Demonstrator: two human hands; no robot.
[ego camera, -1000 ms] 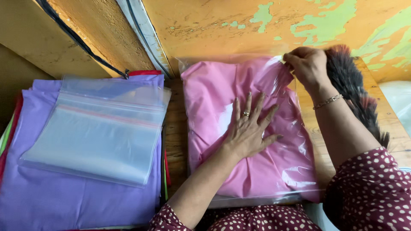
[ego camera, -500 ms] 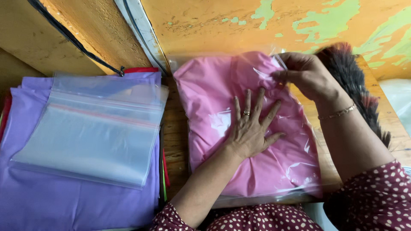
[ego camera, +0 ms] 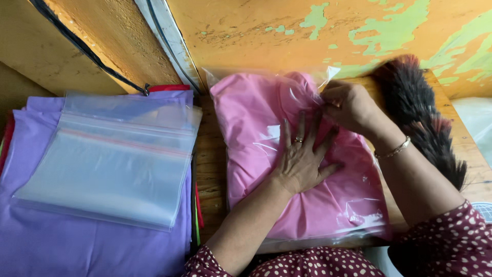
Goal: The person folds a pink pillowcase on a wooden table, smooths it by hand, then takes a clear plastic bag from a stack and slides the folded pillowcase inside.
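The left hand (ego camera: pixel 302 161) lies flat and open on the pink cloth (ego camera: pixel 256 133); the right hand (ego camera: pixel 348 105) pinches the clear bag (ego camera: pixel 359 210) near the desk's back edge. Press flat while sealing.

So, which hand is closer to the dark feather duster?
Right. The right hand pinches the clear bag's top edge, just beside the feather duster. The left hand lies flat on the pink cloth, farther away.

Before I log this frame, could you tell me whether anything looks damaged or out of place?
Only the orange wall stands out: its paint is flaking, showing green patches. The pink cloth lies flat in its clear bag.
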